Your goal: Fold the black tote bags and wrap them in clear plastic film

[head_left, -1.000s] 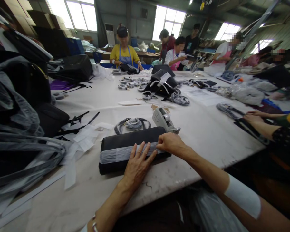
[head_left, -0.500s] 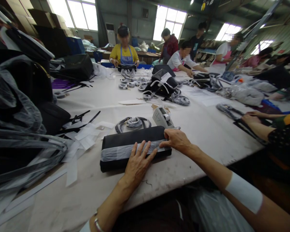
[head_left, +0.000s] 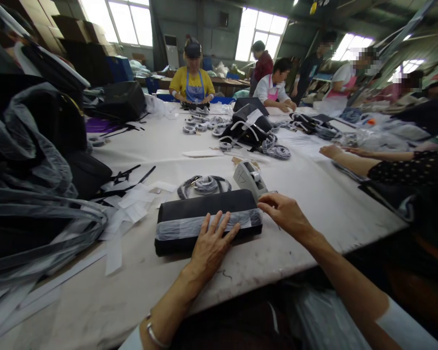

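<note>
A black folded bag or pouch [head_left: 204, 204] lies on the table in front of me, with a translucent wrapped strip [head_left: 171, 229] along its front. My left hand [head_left: 213, 243] rests flat on the strip and the bag's lower edge, fingers spread. Just off the bag's right end is my right hand [head_left: 284, 213], thumb and fingertips drawn together; whether anything thin is between them is hidden. Beyond it stands a grey tape dispenser [head_left: 247, 179]. A coiled, plastic-wrapped strap [head_left: 205, 184] lies behind the bag. Part of a small metallic item shows behind my right fingers.
Black bags with plastic-wrapped straps [head_left: 32, 141] are heaped at left, beside scattered white paper strips [head_left: 131, 209]. More bags [head_left: 250, 124] and coiled straps lie mid-table. A co-worker's arms [head_left: 357, 158] reach in from the right. Other people work across the table.
My right hand has moved off the strip to the right, away from the bag's end. My left hand stays flat on the bag. The co-worker's arms at right have reached farther forward.
</note>
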Demonstrator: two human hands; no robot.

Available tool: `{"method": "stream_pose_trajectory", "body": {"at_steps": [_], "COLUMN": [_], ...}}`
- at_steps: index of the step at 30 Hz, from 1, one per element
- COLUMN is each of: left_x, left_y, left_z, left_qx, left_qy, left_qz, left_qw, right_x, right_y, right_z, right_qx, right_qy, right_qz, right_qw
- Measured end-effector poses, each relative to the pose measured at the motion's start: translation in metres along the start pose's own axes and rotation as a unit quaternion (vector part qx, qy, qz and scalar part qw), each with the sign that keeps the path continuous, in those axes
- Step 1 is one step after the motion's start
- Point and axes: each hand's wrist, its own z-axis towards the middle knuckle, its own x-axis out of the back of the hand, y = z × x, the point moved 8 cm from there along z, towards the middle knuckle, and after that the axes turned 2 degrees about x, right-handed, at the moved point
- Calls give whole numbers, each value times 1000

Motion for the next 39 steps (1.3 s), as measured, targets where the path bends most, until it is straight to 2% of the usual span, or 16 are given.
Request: {"method": "stream_pose_trajectory", "body": {"at_steps": [3,5,7,10,16,21,24,27,29,31,34,37,39], "left_x": [1,1,1,-1,-3,-2,-3,-5,-5,-4,-1,1,1], "left_y": [1,1,1,1,-1,-1,-1,-2,-2,-2,-2,-2,-2], "left_z": [0,0,0,1,2,1,0,0,0,1,1,1,1], "left_qx": [-4,-5,-5,-3,7,1,2,4,4,3,4,4,4], "left_qy": [3,6,4,-12,-31,-19,-13,-11,-8,-3,5,7,7], "left_qz": [7,11,14,6,-12,-8,-4,-3,-5,-7,-8,-5,-4], "left_qw": [1000,1000,1000,1000,999,1000,1000,1000,1000,1000,1000,1000,1000], "right_x": [-26,-52,-75,-91,-84,-60,-33,1,20,35,36,19,9], "right_y": [-45,-61,-60,-43,-22,2,17,40,55,66,82,95,100], "right_z": [2,4,8,15,12,-7,-25,-35,-33,-21,11,38,46], "right_qx": [113,180,208,205,217,211,176,54,-33,-88,-141,-176,-190], "right_qy": [19,13,10,6,9,49,92,146,179,196,154,64,34], "right_qz": [-1,-56,-131,-202,-227,-186,-117,-24,15,28,55,100,123], "right_qw": [993,982,969,958,949,958,973,988,983,976,976,977,973]}}
